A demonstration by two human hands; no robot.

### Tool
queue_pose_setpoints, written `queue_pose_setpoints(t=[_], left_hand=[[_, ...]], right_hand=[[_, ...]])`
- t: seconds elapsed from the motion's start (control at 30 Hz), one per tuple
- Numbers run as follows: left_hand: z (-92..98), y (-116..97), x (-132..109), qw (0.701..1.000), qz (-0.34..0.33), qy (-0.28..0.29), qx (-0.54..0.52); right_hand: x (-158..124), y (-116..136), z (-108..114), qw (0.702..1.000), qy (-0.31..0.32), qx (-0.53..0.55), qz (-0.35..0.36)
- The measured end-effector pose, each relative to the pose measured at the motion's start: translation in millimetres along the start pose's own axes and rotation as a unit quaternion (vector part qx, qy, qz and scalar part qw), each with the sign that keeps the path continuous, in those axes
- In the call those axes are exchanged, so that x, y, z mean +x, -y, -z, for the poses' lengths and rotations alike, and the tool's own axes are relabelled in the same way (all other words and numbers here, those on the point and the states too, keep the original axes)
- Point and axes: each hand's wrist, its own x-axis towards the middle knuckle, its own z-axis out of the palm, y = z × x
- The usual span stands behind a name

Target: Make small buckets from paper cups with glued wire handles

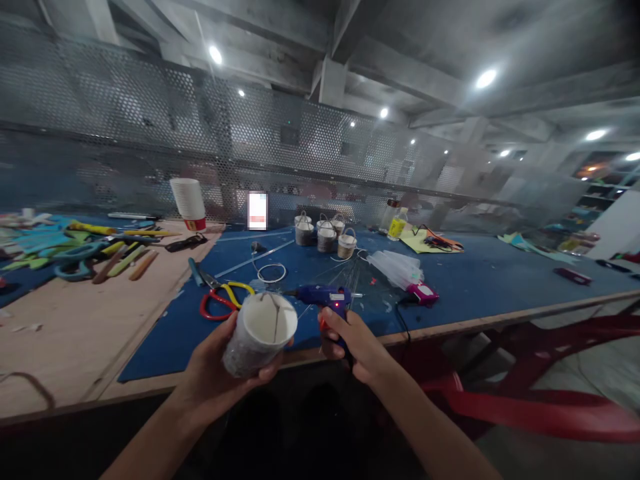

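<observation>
At the lower centre of the frame, the left hand (215,360) grasps one cup (250,348), fingers wrapped round its underside and side. The cup is a tapering cylinder with a smooth white inside and a rough, mottled grey outer skin; it tilts, its round mouth facing up and toward the viewer, and a thin forked strand (277,317) crosses the opening. Just right of centre, the right hand (357,341) clasps the grip of one glue gun (325,295), a finger at the red trigger. The gun is hard blue plastic, with a small red light lit and a clear rod out of its back. Its nozzle points left, near the cup's far rim; whether they touch cannot be told.

Close behind the cup, at centre left, lies one pair of scissors (220,308) with red and yellow loops, and beyond it one thin ring (271,272). Right of centre is one crinkled, translucent bag (395,268) on the flat blue mat (480,277). Farther back, mid-frame, stand what look like five small pots (327,239), rough-sided with looped handles; overlap makes the count uncertain. Upper left of them rises one stack of ribbed white cups (187,199), before a perforated panel (150,140).
</observation>
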Motion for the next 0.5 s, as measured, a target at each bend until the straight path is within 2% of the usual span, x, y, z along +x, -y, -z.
queue_pose_setpoints(t=[0.13,0.37,0.5], left_hand=[[4.6,1.4,-0.2,0.999,0.006,-0.022,-0.023],[7.0,1.7,1.2,0.998,0.033,-0.02,-0.051],[10.0,1.3,2.4,0.998,0.037,-0.016,-0.043]], right_hand=[[-1.6,0.9,2.6,0.999,0.026,0.043,0.0],[-3.3,1.0,-1.1,1.0,0.006,0.023,0.004],[-4.1,-2.2,-2.4,0.999,0.024,0.026,-0.015]])
